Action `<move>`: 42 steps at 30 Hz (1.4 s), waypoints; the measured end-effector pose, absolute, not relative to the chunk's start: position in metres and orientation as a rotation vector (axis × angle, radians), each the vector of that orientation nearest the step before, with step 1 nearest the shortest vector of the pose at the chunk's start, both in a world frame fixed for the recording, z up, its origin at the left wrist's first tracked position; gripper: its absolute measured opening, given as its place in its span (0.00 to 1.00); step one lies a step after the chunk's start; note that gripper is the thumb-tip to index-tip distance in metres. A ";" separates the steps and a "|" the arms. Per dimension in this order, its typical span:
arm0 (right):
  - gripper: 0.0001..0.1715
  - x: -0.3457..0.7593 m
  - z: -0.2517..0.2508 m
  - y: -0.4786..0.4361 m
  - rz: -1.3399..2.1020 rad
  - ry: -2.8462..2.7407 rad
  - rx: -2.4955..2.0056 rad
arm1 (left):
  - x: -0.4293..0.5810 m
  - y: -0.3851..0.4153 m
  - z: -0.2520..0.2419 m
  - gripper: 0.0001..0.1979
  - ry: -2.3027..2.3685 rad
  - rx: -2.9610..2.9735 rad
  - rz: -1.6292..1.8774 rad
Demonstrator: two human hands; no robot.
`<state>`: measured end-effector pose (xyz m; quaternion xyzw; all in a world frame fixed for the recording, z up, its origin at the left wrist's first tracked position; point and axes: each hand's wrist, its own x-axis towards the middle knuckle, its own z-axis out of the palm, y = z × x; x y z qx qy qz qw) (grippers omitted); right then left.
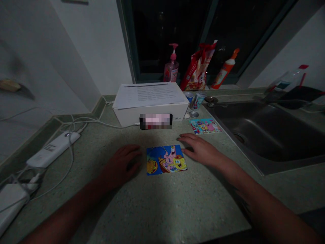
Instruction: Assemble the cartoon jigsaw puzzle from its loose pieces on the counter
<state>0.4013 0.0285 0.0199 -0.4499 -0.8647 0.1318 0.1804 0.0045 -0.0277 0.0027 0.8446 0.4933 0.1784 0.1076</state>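
A blue cartoon picture card (166, 161), showing a yellow and a pink figure in a boat and a burger, lies flat on the speckled countertop (157, 210). My left hand (124, 162) rests on the counter just left of the card, fingers apart and curved, holding nothing. On the card's right side is my right hand (199, 149), its fingers loosely stretched; the thumb reaches close to the card's edge, and I cannot tell whether it touches. A second, light-blue cartoon card (205, 126) lies behind my right hand, near the sink.
A phone (156, 121) on a cable leans against a white box (149, 112) topped with paper. Cans (198, 100) stand beside it. A steel sink (254, 162) is at the right, a white power bank (53, 149) at the left. A pump bottle (171, 69) and red bag (199, 67) stand behind.
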 end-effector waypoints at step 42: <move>0.54 0.398 0.032 0.014 0.842 -2.554 -1.161 | 0.004 -0.036 0.012 0.37 1.214 2.543 0.432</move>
